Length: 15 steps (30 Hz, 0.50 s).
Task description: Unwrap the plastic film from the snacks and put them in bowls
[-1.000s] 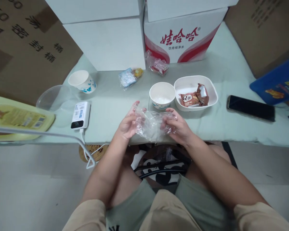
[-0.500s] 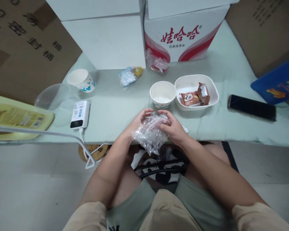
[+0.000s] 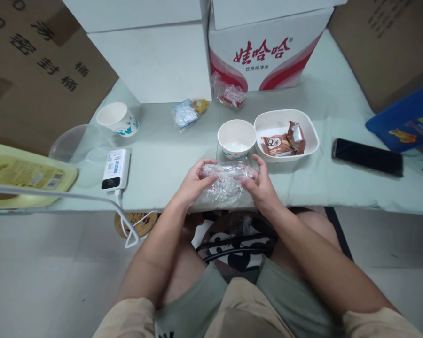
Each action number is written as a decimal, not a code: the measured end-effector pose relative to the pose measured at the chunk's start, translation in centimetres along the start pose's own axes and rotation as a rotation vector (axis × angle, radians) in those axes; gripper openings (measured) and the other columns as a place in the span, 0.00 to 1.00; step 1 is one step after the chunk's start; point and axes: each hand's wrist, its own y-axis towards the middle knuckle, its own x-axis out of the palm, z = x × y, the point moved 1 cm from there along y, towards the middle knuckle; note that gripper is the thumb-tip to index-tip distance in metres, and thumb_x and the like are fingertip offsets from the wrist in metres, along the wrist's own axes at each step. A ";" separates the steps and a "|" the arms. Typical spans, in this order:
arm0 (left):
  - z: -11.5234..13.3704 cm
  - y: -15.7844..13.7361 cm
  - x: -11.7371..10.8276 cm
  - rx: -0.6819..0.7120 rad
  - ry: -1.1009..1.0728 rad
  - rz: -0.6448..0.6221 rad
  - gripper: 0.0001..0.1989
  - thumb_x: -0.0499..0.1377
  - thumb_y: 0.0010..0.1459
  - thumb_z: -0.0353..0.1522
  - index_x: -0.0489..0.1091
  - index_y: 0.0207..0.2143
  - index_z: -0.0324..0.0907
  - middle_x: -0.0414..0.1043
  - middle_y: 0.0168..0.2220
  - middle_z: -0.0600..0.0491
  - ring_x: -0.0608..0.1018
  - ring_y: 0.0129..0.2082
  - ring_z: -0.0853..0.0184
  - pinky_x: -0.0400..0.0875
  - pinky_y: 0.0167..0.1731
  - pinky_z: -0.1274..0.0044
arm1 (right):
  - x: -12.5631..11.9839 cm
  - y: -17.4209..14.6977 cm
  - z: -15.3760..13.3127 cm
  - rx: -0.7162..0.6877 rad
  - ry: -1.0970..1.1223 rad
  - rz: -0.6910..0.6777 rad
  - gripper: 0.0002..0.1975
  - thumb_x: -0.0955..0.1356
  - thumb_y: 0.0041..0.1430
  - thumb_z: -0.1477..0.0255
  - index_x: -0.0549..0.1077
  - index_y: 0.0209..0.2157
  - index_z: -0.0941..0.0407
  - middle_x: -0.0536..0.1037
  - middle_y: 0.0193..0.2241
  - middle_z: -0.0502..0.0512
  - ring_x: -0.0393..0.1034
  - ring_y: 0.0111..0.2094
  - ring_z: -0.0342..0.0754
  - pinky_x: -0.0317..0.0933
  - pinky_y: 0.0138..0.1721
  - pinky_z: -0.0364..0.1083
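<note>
Our grip is pinching crumpled clear plastic (image 3: 229,187) from both sides, left hand (image 3: 196,182) and right hand (image 3: 262,187). We are holding it at the worktop's (image 3: 171,157) near edge, before a paper cup (image 3: 237,138) that is standing beside a white tray (image 3: 273,126).

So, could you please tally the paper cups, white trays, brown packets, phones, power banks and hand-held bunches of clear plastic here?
Paper cups: 2 (left cup, middle cup)
White tray: 1
Brown packets in the tray: 2
Phone: 1
Power bank: 1
Clear plastic, bunched between left hand and right hand: 1
Total: 8
</note>
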 end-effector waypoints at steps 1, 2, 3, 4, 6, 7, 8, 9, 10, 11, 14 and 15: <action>0.1 0.0 -0.1 -0.003 0.013 -0.016 0.24 0.73 0.47 0.35 0.71 0.46 0.43 0.72 0.24 0.60 0.71 0.20 0.74 0.63 0.21 0.81 | 0.0 -0.1 -0.2 0.012 -0.032 -0.001 0.44 0.76 0.50 0.56 0.52 0.61 0.47 0.75 0.45 0.57 0.76 0.41 0.53 0.73 0.44 0.54; 0.2 0.0 -0.2 -0.004 0.013 -0.013 0.26 0.73 0.47 0.34 0.70 0.48 0.44 0.72 0.24 0.60 0.70 0.19 0.74 0.62 0.20 0.82 | 0.0 -0.1 -0.4 0.024 -0.067 0.009 0.43 0.76 0.50 0.57 0.53 0.61 0.48 0.76 0.41 0.55 0.76 0.38 0.52 0.72 0.41 0.54; 0.3 0.1 -0.3 -0.004 -0.006 0.004 0.27 0.73 0.46 0.34 0.70 0.49 0.44 0.73 0.25 0.59 0.71 0.20 0.74 0.62 0.20 0.82 | 0.0 -0.1 -0.5 0.033 -0.097 0.033 0.41 0.76 0.51 0.58 0.55 0.60 0.49 0.76 0.37 0.52 0.75 0.35 0.51 0.72 0.39 0.53; 0.4 0.1 -0.4 -0.011 -0.041 0.024 0.29 0.73 0.45 0.35 0.69 0.50 0.44 0.74 0.26 0.58 0.74 0.22 0.73 0.64 0.21 0.82 | 0.0 -0.1 -0.7 0.035 -0.115 0.061 0.38 0.75 0.53 0.58 0.57 0.60 0.49 0.76 0.34 0.51 0.74 0.33 0.50 0.72 0.38 0.53; 0.3 0.3 -0.6 -0.058 -0.112 0.014 0.32 0.74 0.44 0.37 0.69 0.51 0.43 0.78 0.32 0.55 0.79 0.29 0.69 0.70 0.26 0.80 | 0.1 0.1 -0.9 0.018 -0.122 0.103 0.35 0.74 0.54 0.59 0.59 0.59 0.50 0.75 0.32 0.49 0.72 0.31 0.50 0.71 0.37 0.52; 0.1 0.4 -0.7 -0.096 -0.120 -0.027 0.32 0.74 0.43 0.39 0.70 0.50 0.41 0.79 0.34 0.53 0.80 0.32 0.66 0.72 0.30 0.78 | 0.1 0.2 -1.0 0.005 -0.114 0.108 0.35 0.74 0.54 0.58 0.59 0.59 0.50 0.75 0.31 0.49 0.72 0.31 0.50 0.71 0.38 0.53; 0.0 0.5 -0.7 -0.133 -0.104 -0.077 0.31 0.75 0.43 0.40 0.71 0.48 0.40 0.80 0.36 0.50 0.81 0.34 0.65 0.74 0.33 0.77 | 0.2 0.3 -1.0 -0.009 -0.095 0.107 0.36 0.75 0.53 0.58 0.59 0.59 0.49 0.76 0.32 0.50 0.73 0.32 0.50 0.71 0.39 0.53; -0.2 0.5 -0.7 -0.158 -0.071 -0.119 0.29 0.75 0.43 0.41 0.73 0.45 0.38 0.80 0.36 0.49 0.81 0.35 0.64 0.75 0.36 0.75 | 0.2 0.4 -1.0 -0.021 -0.065 0.101 0.38 0.75 0.52 0.57 0.59 0.59 0.49 0.76 0.33 0.50 0.74 0.34 0.51 0.71 0.41 0.53; -0.4 0.5 -0.7 -0.160 -0.029 -0.138 0.26 0.74 0.44 0.42 0.74 0.42 0.37 0.80 0.36 0.48 0.81 0.35 0.64 0.74 0.37 0.75 | 0.3 0.5 -0.9 -0.031 -0.027 0.095 0.39 0.76 0.50 0.57 0.58 0.60 0.49 0.77 0.35 0.51 0.74 0.36 0.51 0.71 0.43 0.53; -0.5 0.5 -0.7 -0.140 0.009 -0.131 0.24 0.73 0.45 0.43 0.75 0.40 0.37 0.81 0.36 0.48 0.80 0.34 0.65 0.74 0.37 0.75 | 0.3 0.6 -0.8 -0.036 0.012 0.087 0.41 0.77 0.48 0.57 0.59 0.59 0.48 0.78 0.38 0.52 0.75 0.39 0.52 0.71 0.45 0.53; -0.5 0.5 -0.8 -0.004 0.071 -0.041 0.24 0.71 0.49 0.47 0.75 0.38 0.38 0.80 0.34 0.49 0.79 0.31 0.67 0.73 0.33 0.76 | 0.0 1.0 -0.5 -0.009 0.012 0.042 0.32 0.77 0.45 0.58 0.66 0.50 0.50 0.78 0.38 0.52 0.74 0.41 0.51 0.69 0.46 0.51; -0.4 0.5 -0.8 0.029 0.093 -0.032 0.25 0.71 0.49 0.48 0.74 0.39 0.38 0.80 0.33 0.51 0.79 0.30 0.67 0.73 0.31 0.76 | -0.1 1.0 -0.4 0.000 -0.039 0.020 0.25 0.76 0.47 0.58 0.69 0.44 0.51 0.78 0.35 0.51 0.73 0.39 0.50 0.68 0.45 0.51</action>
